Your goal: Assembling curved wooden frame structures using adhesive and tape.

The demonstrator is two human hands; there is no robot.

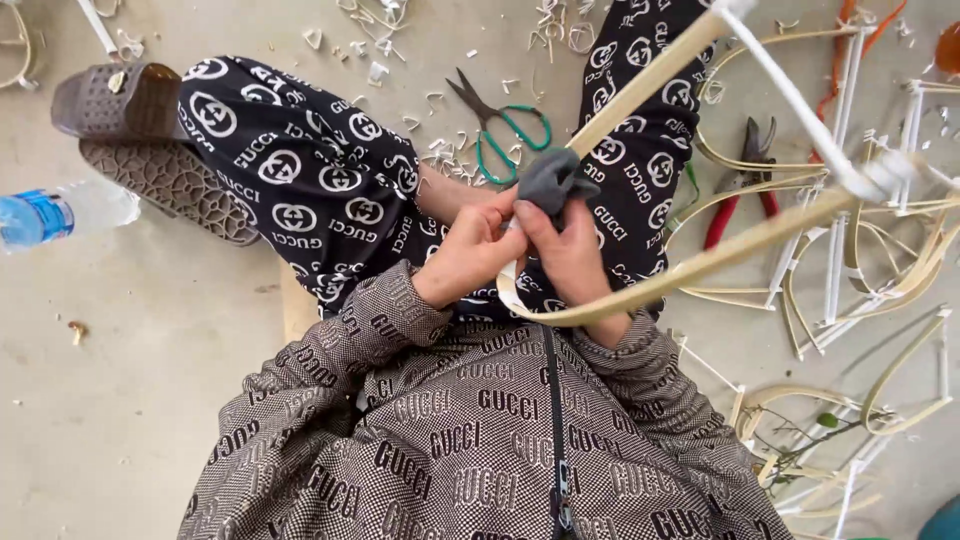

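- Head view, near: left hand (468, 252) pinches a bent cane strip (640, 285) at its curve over the lap; right hand (570, 255) is closed around the same strip, with a grey cloth (552, 180) on top.
- Risk: the strip looks sprung, so a loosened grip may let it whip free or split.
- Count: two hands, one cloth, one strip held.
- Farther, on the floor: one pair of scissors (500, 130), one pair of red pliers (742, 185), one bottle (60, 215), many shavings.
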